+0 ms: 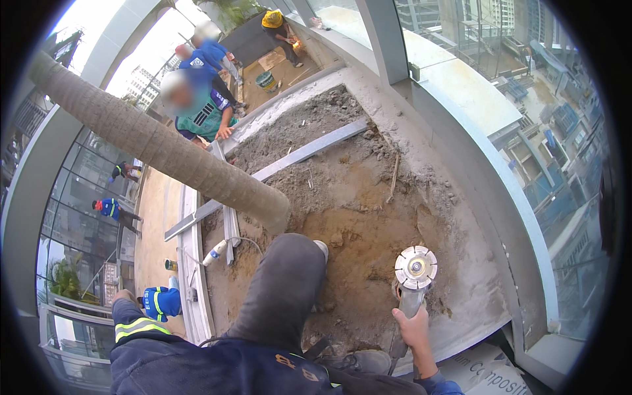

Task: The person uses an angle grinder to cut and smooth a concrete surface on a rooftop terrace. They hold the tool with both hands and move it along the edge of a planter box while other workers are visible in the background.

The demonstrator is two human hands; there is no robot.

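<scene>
My right hand (413, 328) is wrapped round the body of an angle grinder (411, 303), low on the right. Its segmented cutting disc (416, 267) faces up and stands over the soil next to the pale concrete edge. My left arm (141, 329) reaches out to the left in a dark sleeve with a reflective band. Only a little bare skin shows past that sleeve, and the fingers of my left hand cannot be made out. My bent knee (283, 283) in dark grey trousers is in the middle, over the dug soil (355, 230).
A slanting palm trunk (164, 148) rises from the soil. A long metal bar (309, 150) crosses the bed beyond it. Near the left rim lies a white and blue plug connector (215, 253) on a cable. One person (204, 112) leans at the far edge; another works near sparks (297, 45).
</scene>
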